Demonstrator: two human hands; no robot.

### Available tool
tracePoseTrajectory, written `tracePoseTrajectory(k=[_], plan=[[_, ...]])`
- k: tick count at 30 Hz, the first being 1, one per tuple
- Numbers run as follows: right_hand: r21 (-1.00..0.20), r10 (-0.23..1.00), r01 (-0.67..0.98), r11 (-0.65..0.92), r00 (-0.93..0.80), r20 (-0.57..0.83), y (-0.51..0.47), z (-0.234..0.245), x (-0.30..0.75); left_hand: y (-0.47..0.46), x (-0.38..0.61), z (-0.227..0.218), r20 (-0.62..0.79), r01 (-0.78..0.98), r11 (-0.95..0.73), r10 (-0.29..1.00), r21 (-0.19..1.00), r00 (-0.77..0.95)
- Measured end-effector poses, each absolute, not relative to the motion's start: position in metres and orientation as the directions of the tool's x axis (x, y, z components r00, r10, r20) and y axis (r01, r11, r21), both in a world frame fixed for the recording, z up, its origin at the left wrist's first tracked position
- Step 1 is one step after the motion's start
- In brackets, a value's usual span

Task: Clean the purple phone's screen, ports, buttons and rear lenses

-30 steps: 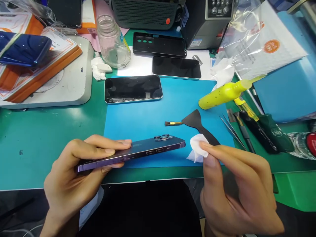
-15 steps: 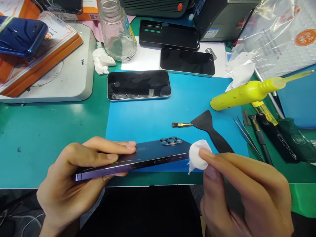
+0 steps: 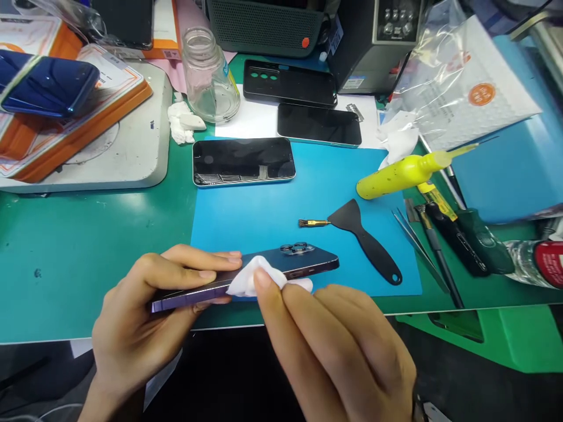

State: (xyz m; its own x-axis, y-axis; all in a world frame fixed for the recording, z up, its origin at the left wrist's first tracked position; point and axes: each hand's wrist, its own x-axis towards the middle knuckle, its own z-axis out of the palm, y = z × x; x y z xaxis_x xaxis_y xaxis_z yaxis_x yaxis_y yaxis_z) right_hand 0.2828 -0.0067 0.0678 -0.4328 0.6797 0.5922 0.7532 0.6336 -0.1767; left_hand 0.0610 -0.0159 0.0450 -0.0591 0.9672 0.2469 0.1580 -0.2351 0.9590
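Note:
A dark purple smartphone (image 3: 314, 262) is gripped at its left end by my left hand (image 3: 153, 305), fingers over its back and thumb beneath. Its back faces up and away, with the camera lenses near the right end and the long side edge turned toward me. My right hand (image 3: 347, 346) pinches a white wipe (image 3: 246, 278) between thumb and fingers. The wipe touches the phone's side edge around its middle and covers part of it. Just beyond the phone, a black spatula (image 3: 367, 246) and a small brush tip (image 3: 314, 223) lie on the blue mat (image 3: 237, 214).
Two more phones (image 3: 244, 161) (image 3: 319, 125) and a black phone case (image 3: 288, 84) lie farther back. A glass jar (image 3: 211, 82) stands behind them. To the right are a yellow bottle (image 3: 396, 177), tweezers (image 3: 420, 249) and several tools. Orange boxes (image 3: 79, 123) are stacked at left.
My right hand has moved left with the wipe, from the phone's right end to the middle of its side edge. My left hand still holds the phone. The camera view has shifted.

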Motion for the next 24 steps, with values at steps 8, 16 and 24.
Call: tracePoseTrajectory(k=[8,16,24], plan=[[-0.125,0.767,0.929,0.349,-0.207,0.607,0.014,0.063,0.364,-0.016,0.060,0.040,0.211,0.207,-0.194,0.975,0.959,-0.064],[-0.238,0.847,0.954,0.184,-0.031,0.531,0.016,0.040,0.442,-0.015,0.060,0.039,0.242,0.174,-0.231,0.969,0.957,-0.045],[-0.247,0.849,0.960,0.130,0.021,0.528,0.019,0.055,0.463,-0.016,0.052,0.018,0.246,0.252,-0.214,0.964,0.944,-0.099]])
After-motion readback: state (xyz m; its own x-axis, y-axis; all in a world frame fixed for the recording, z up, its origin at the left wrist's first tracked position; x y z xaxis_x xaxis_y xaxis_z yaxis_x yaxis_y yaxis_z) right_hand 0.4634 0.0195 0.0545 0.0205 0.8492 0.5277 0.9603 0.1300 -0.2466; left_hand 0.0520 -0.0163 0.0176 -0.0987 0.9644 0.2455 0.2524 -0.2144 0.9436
